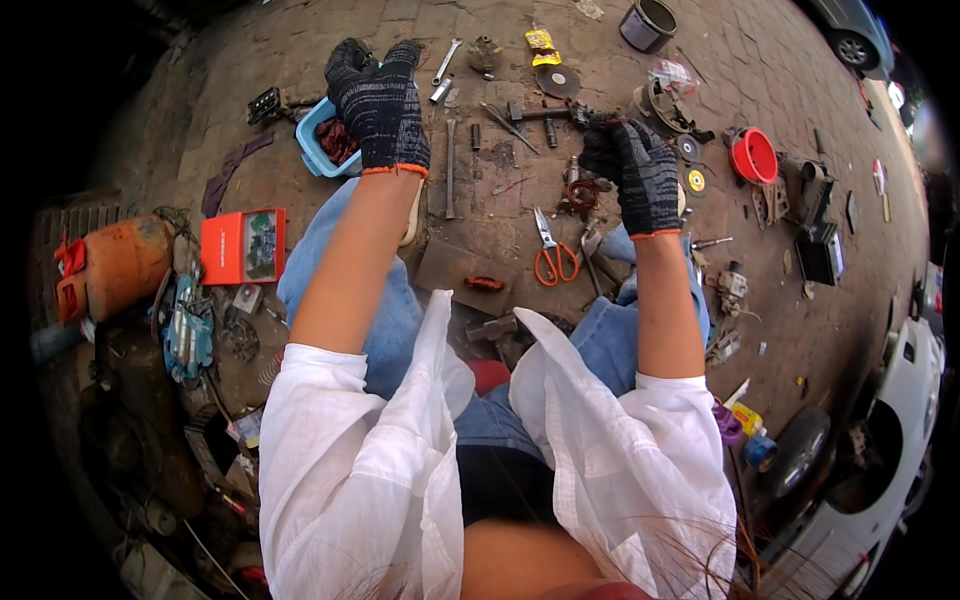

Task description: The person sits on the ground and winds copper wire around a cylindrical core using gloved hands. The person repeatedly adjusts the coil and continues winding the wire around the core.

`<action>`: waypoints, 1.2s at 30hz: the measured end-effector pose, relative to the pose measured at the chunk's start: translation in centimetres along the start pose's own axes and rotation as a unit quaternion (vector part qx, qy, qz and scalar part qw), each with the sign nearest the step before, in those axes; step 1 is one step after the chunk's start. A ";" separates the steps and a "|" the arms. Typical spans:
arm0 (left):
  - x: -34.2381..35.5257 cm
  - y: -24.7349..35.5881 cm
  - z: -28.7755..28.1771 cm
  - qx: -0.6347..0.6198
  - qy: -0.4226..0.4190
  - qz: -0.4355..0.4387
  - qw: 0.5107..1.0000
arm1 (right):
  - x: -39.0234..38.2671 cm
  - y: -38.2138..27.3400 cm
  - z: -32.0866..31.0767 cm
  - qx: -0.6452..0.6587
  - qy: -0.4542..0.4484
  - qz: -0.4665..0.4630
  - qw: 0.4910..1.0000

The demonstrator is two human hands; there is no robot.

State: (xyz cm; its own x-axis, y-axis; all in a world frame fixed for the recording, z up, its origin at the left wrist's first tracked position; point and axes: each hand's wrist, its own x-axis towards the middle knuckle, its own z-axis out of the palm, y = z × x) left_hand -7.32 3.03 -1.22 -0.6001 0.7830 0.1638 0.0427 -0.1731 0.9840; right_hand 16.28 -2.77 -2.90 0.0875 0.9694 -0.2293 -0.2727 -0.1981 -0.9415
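Note:
Both hands wear black knit gloves with orange cuffs. My left hand (380, 100) is raised with its fingers loosely bent and nothing visible in it, hovering over a blue plastic tray (312, 150) that holds reddish bits. My right hand (635, 170) is curled at the fingertips around a small dark metal part (583, 117) at the end of a short tool lying on the paving. Just below that hand sits a round reddish coil part (580, 192). Orange-handled scissors (553, 255) lie between my knees and my right hand.
Tools are scattered over the brick paving: a wrench (447, 60), a long rod (450, 165), a cutting disc (557, 80), a red bowl (753, 155), a metal can (648, 22). A red box (243, 245) and an orange gas cylinder (110, 265) stand left. A white car (900, 450) is at lower right.

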 end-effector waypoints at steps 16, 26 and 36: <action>-5.8 -1.3 2.5 0.151 -0.400 0.302 0.852 | -0.4 0.3 1.2 -0.042 -0.091 -0.026 0.995; -5.3 -0.2 1.7 -0.041 -0.430 -0.163 0.887 | -0.9 0.0 2.2 -0.094 -0.073 -0.076 0.990; -5.5 -0.2 2.3 -0.038 -0.429 -0.110 0.896 | -1.1 0.2 2.1 -0.232 0.053 -0.322 0.916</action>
State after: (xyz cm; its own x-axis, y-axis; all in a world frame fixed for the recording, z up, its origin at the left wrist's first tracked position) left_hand -2.17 0.11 -2.12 0.2485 0.9686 -0.0081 -0.0748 0.0275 0.9968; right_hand 14.14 -3.56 -2.35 0.1857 0.8921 0.4119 0.3021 0.3471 -0.8878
